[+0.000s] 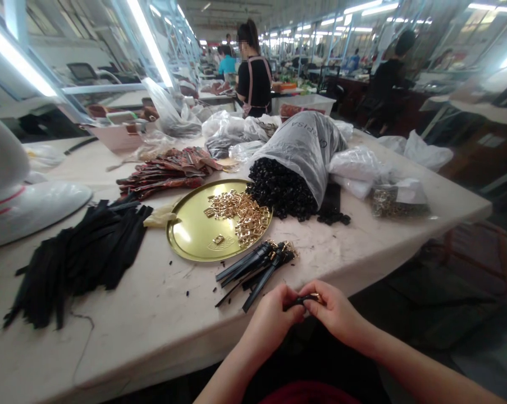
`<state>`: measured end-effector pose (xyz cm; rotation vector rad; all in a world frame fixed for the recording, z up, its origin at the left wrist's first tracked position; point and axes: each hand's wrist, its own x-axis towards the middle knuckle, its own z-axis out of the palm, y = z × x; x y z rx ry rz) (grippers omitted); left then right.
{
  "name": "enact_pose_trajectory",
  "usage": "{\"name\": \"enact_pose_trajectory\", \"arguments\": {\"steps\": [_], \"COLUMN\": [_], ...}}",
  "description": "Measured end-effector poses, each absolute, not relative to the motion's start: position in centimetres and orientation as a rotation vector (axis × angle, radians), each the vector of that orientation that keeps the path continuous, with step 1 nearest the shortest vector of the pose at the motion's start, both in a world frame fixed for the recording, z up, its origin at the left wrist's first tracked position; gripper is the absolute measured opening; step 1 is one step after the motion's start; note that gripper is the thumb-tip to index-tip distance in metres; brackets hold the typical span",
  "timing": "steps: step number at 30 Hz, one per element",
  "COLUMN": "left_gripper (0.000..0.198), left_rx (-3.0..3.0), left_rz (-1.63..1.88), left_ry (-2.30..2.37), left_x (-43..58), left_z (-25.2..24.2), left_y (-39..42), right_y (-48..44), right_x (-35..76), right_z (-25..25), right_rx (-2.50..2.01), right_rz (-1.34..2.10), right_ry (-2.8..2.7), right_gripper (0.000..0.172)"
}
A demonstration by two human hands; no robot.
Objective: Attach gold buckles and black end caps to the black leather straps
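Note:
Close to the table's front edge, my left hand (pixel 282 306) pinches one end of a short black strap (pixel 297 302). My right hand (pixel 329 303) is closed on the strap's other end, where a bit of gold metal shows between the fingers. Much of the strap is hidden by my fingertips. Just beyond my hands lies a small pile of black straps with gold buckles (pixel 259 266). Behind that pile, a round gold tray (pixel 190 235) holds many loose gold buckles (pixel 240 213). Loose black straps (pixel 85 252) are heaped at the left.
A grey plastic bag (pixel 301 151) spills small black pieces (pixel 278 191) beside the tray. Reddish patterned strips (pixel 164 171) lie behind it. A clear bag of metal parts (pixel 398 199) sits at right. A white machine base (pixel 34 205) stands left. A person (pixel 255 78) stands beyond the table.

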<state>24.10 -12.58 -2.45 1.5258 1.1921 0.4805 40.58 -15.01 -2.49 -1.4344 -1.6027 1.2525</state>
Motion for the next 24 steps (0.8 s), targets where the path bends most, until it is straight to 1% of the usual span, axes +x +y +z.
{"name": "enact_pose_trajectory", "arguments": {"steps": [2, 4, 6, 9, 14, 15, 17, 20, 22, 24], "left_gripper": [0.009, 0.01, 0.012, 0.015, 0.017, 0.019, 0.022, 0.019, 0.017, 0.021], "left_rx": [1.531, 1.556, 1.623, 1.726, 1.929, 1.967, 2.028, 2.11, 2.152, 2.185], "left_rz": [0.475, 0.441, 0.409, 0.445, 0.502, 0.52, 0.578, 0.65, 0.655, 0.644], "left_ry": [1.206, 1.215, 1.234, 1.314, 1.373, 1.406, 1.508, 1.665, 1.734, 1.794], "left_x": [23.8, 23.2, 22.6, 22.1, 21.1, 20.7, 19.8, 18.8, 18.2, 17.0], "left_z": [-2.1, -1.2, -0.1, 1.2, 0.9, 0.6, 0.0, -1.0, -1.7, -2.2], "left_y": [-12.5, -12.3, -12.0, -11.8, -10.5, -10.0, -8.8, -7.7, -7.3, -6.6], "right_y": [-15.0, -14.5, -13.8, -12.7, -10.3, -9.5, -7.7, -5.1, -4.2, -4.1], "right_x": [40.5, 40.5, 40.4, 39.7, 38.2, 38.0, 37.6, 36.7, 35.9, 35.2], "right_z": [-2.4, -2.0, -1.6, -1.6, -2.9, -3.0, -3.0, -3.3, -4.3, -5.8], "right_rx": [-1.392, -1.32, -1.281, -1.283, -1.212, -1.226, -1.262, -1.299, -1.261, -1.122], "right_rz": [1.338, 1.411, 1.37, 1.235, 1.249, 1.181, 0.941, 0.424, 0.098, -0.135], "right_ry": [-1.569, -1.578, -1.615, -1.635, -1.702, -1.747, -1.87, -2.097, -2.235, -2.365], "right_gripper": [0.017, 0.022, 0.025, 0.024, 0.028, 0.027, 0.026, 0.027, 0.031, 0.043]}}
